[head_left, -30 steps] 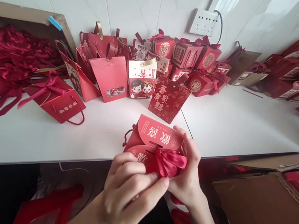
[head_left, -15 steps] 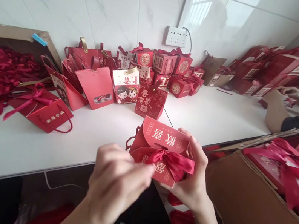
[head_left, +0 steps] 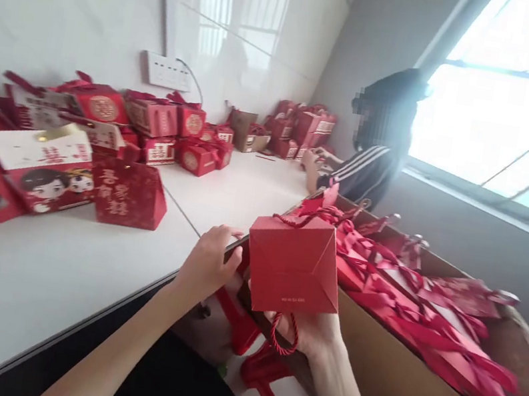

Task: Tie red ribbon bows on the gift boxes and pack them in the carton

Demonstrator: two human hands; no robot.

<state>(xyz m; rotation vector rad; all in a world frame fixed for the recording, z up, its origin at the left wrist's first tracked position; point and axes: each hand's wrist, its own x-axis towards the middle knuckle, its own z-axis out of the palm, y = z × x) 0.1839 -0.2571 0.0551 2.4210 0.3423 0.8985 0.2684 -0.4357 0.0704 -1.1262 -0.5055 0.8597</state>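
Note:
My right hand (head_left: 310, 333) holds a red gift box (head_left: 292, 267) from below, with its plain underside turned toward me and a red cord loop dangling under it. The box hangs over the near edge of a big cardboard carton (head_left: 415, 385) filled with several finished red boxes tied with ribbons (head_left: 410, 297). My left hand (head_left: 207, 263) rests on the front edge of the white table (head_left: 53, 277), fingers curled over the rim, holding nothing I can see.
Many red gift boxes and bags (head_left: 128, 192) stand on the table's far left and along the wall. Another person in a striped sleeve (head_left: 365, 167) sits at the table's far end by the window. A red stool frame (head_left: 260, 373) shows below.
The view has swung right toward the carton. My right hand has carried the tied box off the table toward the carton and tipped it. My left hand let go of the ribbon and dropped to the table edge.

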